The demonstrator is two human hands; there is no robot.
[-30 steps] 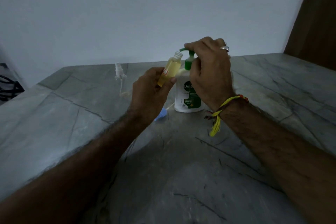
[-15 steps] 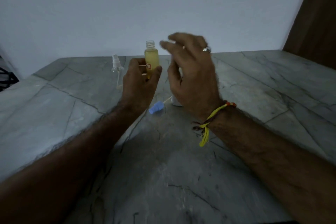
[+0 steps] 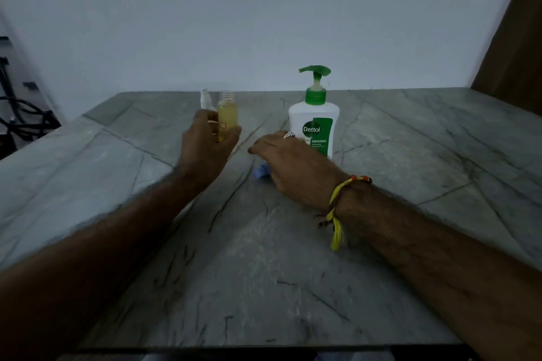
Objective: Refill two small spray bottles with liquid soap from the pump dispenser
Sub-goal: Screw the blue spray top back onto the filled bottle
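The yellow bottle (image 3: 227, 119), nearly full and uncapped, was held upright in the left hand (image 3: 205, 145), the grip clamped round its lower half, at about 11 o'clock from the table's middle. A second earlier it had been tilted under the dispenser's spout; it had since been carried away to the left and lowered toward the table (image 3: 264, 258). Just behind it, at 11 o'clock, the clear bottle (image 3: 206, 99) stood with its sprayer on, seemingly empty. The dispenser (image 3: 314, 123) stood alone at 1 o'clock, its pump head released. The right hand (image 3: 289, 165) had been taken off the pump and brought down over the blue cap (image 3: 261, 170) lying in front of the dispenser; its fingers were stretched out and apart, nothing yet held. Filling of the first bottle was judged finished, capping to be next, and the clear bottle still to be done.
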